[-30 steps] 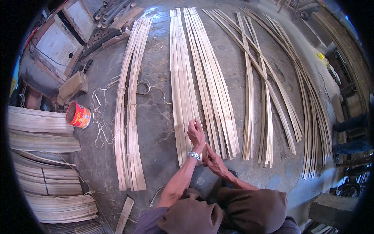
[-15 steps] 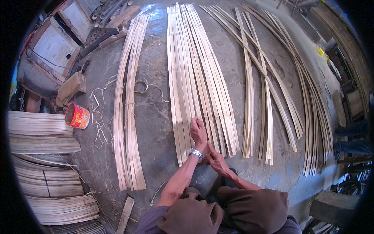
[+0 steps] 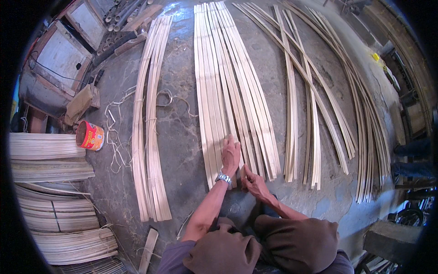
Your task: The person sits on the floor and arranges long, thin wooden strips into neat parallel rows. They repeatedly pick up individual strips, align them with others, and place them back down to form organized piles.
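Observation:
A wide row of pale bamboo strips (image 3: pixel 219 82) lies lengthwise on the floor in front of me. My left hand (image 3: pixel 231 156), with a metal watch on its wrist, is at the near part of this row, its fingers closed on one bamboo strip; the fingertips are partly hidden. Just right of it and closer to me, my right hand (image 3: pixel 254 185) pinches the near end of a strip between thumb and fingers. Both forearms reach over my knees, which brown cloth covers.
Left of the row lies a tied bamboo bundle (image 3: pixel 153 118). Loose ties (image 3: pixel 116 137) and a red tub (image 3: pixel 90 135) are beyond it, near stacked strips (image 3: pixel 54 169). More strips (image 3: pixel 312 100) cross at right. Bamboo poles (image 3: pixel 121 18) lie at the far left.
My left hand has shifted slightly and its fingers have changed pose on the strip. My right hand stays near the strip's end, with its fingertips a little farther forward.

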A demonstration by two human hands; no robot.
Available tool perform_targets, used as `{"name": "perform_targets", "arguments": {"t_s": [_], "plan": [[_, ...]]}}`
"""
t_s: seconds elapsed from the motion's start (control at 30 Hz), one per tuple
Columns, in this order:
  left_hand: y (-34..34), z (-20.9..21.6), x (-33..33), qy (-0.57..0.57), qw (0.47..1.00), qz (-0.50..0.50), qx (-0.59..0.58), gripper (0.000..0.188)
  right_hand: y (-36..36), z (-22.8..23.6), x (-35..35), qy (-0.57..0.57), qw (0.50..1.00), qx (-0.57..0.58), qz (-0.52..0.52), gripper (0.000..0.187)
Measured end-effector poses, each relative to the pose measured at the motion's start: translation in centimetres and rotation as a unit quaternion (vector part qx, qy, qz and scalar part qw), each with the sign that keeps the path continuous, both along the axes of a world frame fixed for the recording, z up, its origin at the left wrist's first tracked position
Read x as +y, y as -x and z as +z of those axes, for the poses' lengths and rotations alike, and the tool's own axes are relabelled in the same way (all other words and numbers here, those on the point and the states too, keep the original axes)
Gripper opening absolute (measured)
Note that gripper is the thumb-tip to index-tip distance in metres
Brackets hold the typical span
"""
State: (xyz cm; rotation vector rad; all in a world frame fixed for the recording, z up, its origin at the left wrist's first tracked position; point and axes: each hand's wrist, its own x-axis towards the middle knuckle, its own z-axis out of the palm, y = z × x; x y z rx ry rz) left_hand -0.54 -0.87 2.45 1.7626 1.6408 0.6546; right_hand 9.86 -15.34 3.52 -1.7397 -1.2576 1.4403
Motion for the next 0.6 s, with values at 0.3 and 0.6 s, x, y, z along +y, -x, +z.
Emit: {"name": "perform_targets", "arguments": {"t_s": [0.3, 0.6], "plan": [[-0.2, 0.3, 0.1, 0.012, 1.000, -0.014, 0.011, 0.055, -0.3, -1.4, 0.0, -0.075, 0.992, -0.098, 0.029, 0.066], [0.9, -0.7, -0.6, 0.008, 0.999, -0.044, 0.025, 0.061, 0.0, 0.5, 0.0, -0.091, 0.983, -0.136, 0.077, 0.069]]}}
